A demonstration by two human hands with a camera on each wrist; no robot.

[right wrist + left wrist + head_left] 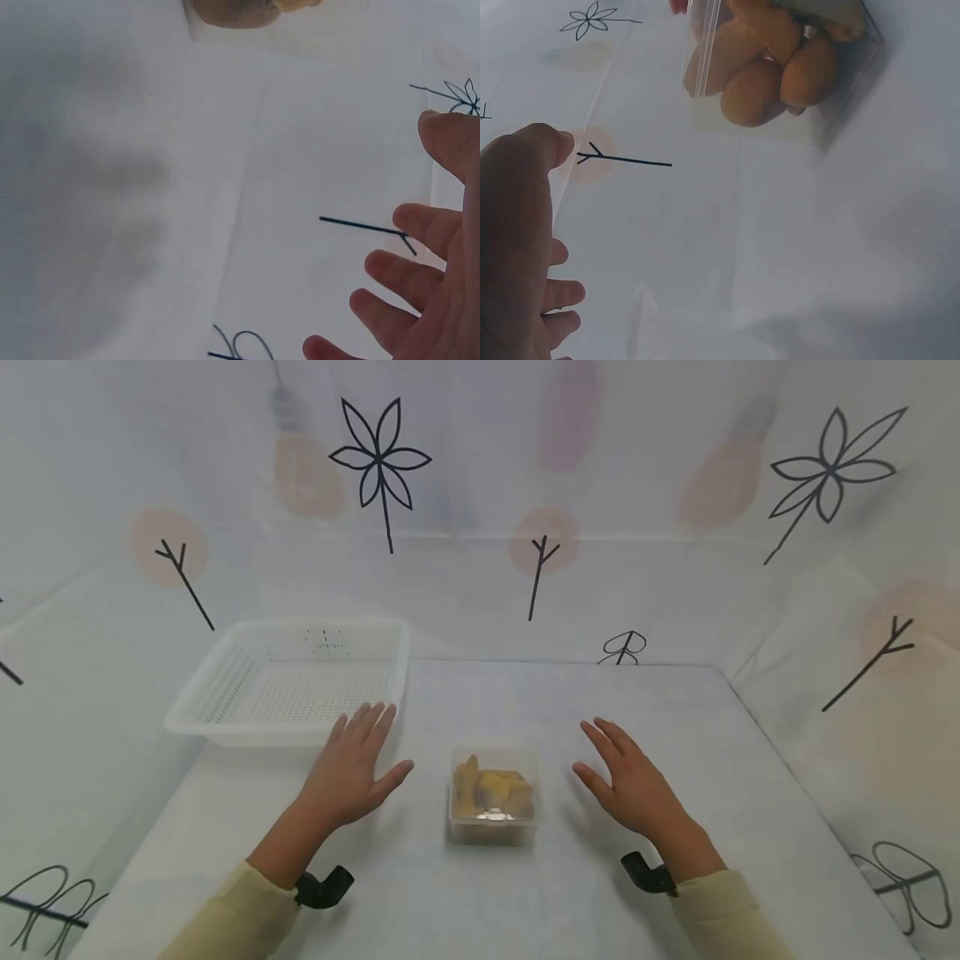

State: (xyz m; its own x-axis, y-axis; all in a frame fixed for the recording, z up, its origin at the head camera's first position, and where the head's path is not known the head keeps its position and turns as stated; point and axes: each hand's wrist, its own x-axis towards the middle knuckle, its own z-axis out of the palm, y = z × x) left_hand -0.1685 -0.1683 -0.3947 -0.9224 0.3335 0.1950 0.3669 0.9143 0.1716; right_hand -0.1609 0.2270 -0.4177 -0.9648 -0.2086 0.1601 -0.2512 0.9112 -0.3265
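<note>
A clear plastic box stands on the white table, between the two hands. Several yellow-brown rounded pieces show through its walls; their exact kind I cannot tell. To the left of the box, the left hand hovers with fingers straight and thumb spread, its fingertips overlapping the basket's near right corner in the head view. The right hand is held to the right of the box, fingers extended and a little apart. Neither hand touches the box, and both palms hold nothing.
A white perforated plastic basket stands at the table's back left. Behind and beside the white table hangs a pale cloth printed with flowers, twigs and light bulbs. Each wrist wears a black camera mount.
</note>
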